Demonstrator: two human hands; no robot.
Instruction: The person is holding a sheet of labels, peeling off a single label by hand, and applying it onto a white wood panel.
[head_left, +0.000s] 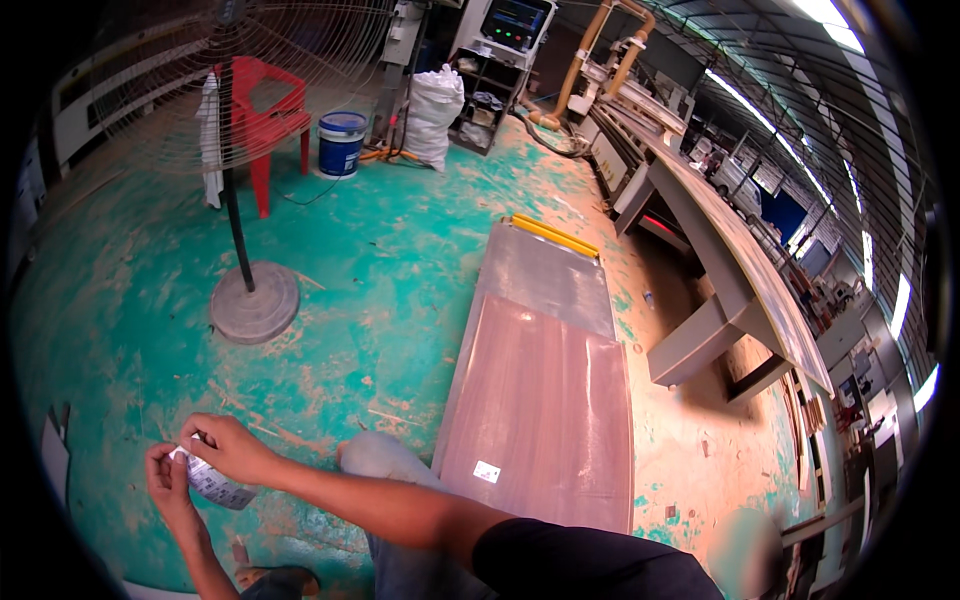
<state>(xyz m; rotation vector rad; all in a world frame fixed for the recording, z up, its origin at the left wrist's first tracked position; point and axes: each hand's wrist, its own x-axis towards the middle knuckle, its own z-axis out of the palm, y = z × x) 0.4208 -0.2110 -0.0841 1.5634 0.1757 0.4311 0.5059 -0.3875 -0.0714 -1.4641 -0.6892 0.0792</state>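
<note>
Head view shows a printed white sheet (222, 490) held over the green floor (370, 290), left of the brown panel (545, 400). Its upper edge is pinched by the left hand (172, 488) and the right hand (232, 450), fingers curled nearly closed. A label seems to be being peeled, though whether any layer has parted cannot be told. The backing should be gripped firmly, and the corner drawn back slowly and evenly, so that creasing is avoided.
</note>
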